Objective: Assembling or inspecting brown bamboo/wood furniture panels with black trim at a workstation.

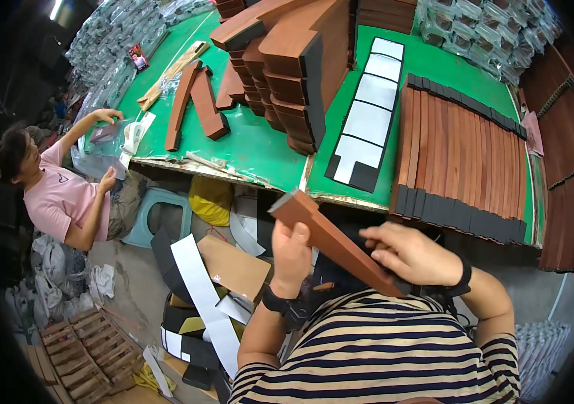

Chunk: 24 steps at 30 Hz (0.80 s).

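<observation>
A long reddish-brown wooden piece (337, 236) with a stepped edge slants across in front of my striped shirt. My left hand (290, 252) is closed around it near its upper end, thumb on top. At that end a grey edge shows. The lower end is dark and points toward my body. Beside the lower half is my right hand (411, 252), its fingers loosely bent and thumb apart from them, with nothing visible between. Whether its fingertips touch the wood I cannot tell. A black sheet with white backing panels (368, 101) lies on the green tabletop (233, 151) ahead.
Brown pieces with black ends (462, 155) lie in a row at right. A tall stack (300, 60) stands ahead, loose pieces (206, 101) left of it. At far left a person in pink (65, 195) works beside a teal stool (159, 212). Cardboard (233, 266) and strips lie below left.
</observation>
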{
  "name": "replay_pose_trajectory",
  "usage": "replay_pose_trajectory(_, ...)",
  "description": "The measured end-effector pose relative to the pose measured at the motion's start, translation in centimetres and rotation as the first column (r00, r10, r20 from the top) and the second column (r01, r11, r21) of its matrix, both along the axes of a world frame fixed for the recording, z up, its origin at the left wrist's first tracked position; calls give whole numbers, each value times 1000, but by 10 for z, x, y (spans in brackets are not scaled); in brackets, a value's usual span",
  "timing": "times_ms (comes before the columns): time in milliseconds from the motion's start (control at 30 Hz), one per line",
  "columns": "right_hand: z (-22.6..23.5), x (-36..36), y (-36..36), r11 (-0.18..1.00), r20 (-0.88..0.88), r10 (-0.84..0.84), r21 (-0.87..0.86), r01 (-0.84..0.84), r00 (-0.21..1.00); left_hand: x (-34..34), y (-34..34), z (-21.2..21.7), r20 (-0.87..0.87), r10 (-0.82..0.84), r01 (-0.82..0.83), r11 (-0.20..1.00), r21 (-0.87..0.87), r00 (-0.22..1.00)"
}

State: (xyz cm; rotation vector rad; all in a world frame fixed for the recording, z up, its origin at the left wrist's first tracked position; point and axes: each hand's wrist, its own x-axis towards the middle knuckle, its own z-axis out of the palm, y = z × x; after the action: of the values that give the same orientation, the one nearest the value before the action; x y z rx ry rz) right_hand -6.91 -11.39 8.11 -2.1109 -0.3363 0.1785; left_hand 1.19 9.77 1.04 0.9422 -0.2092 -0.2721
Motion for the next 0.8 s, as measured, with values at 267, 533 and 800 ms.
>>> replay_pose_trajectory(267,63,66,-11,890,476,-105,-347,296,873,26,20,-7,-96,126,-134,988,-81,987)
replay_pose_trajectory(533,30,80,18,925,301,-8,-361,122,954,22,51,-23,-202,352,-360,933,-3,914)
replay_pose_trajectory(800,4,62,81,991,118,63,-129,-47,991,3,36,-11,-42,242,-244,968,-65,969)
